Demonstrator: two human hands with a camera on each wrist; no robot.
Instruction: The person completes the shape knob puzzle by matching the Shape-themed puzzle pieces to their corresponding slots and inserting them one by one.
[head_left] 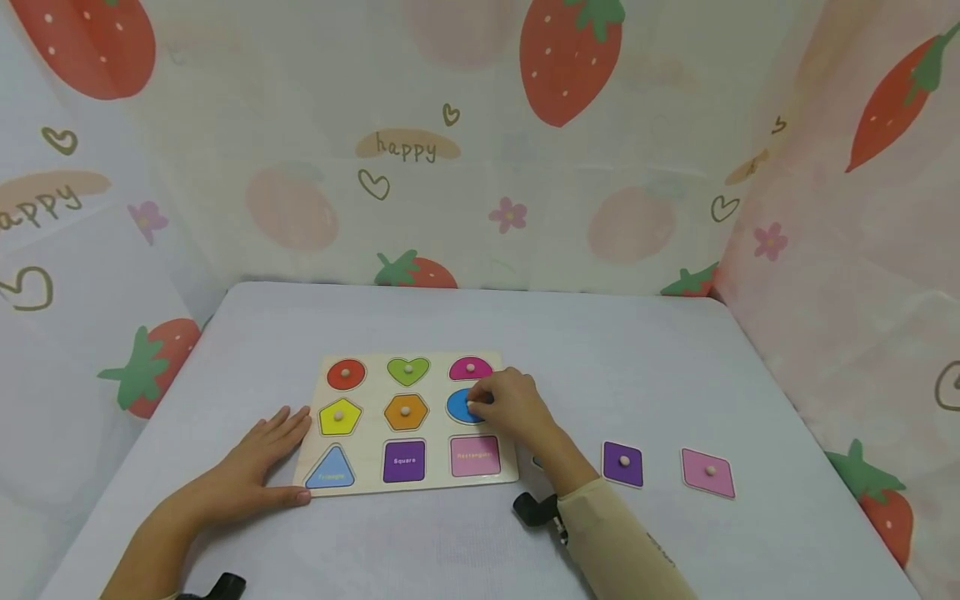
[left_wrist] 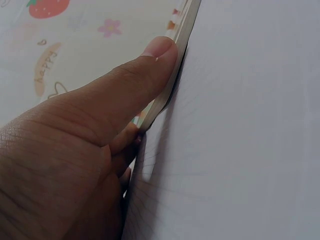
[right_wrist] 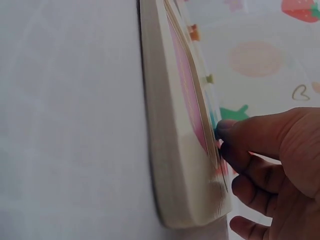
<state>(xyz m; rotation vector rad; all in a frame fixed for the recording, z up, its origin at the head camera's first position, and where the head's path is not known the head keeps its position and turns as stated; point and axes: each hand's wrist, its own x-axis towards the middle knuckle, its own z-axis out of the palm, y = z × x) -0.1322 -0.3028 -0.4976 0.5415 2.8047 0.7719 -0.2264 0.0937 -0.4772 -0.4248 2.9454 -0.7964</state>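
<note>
A wooden shape puzzle board (head_left: 367,458) lies flat on the table with knobbed pieces in several of its recesses. My left hand (head_left: 247,471) rests at the board's left side, fingers straight along the edge and thumb touching the near corner. In the left wrist view the thumb (left_wrist: 125,85) lies against the board's edge. My right hand (head_left: 517,404) pinches the knob of a blue oval piece (head_left: 459,406) at the board's right side. Bare printed recesses show for the triangle (head_left: 330,471), the purple square (head_left: 405,460) and the pink rectangle (head_left: 475,456).
Right of the board lie a purple square piece (head_left: 633,464) and a pink rectangle piece (head_left: 708,473), both with knobs. Another piece (head_left: 537,462) is mostly hidden by my right forearm. White cloth covers the table (head_left: 600,350); strawberry-print curtains (head_left: 510,167) stand around it.
</note>
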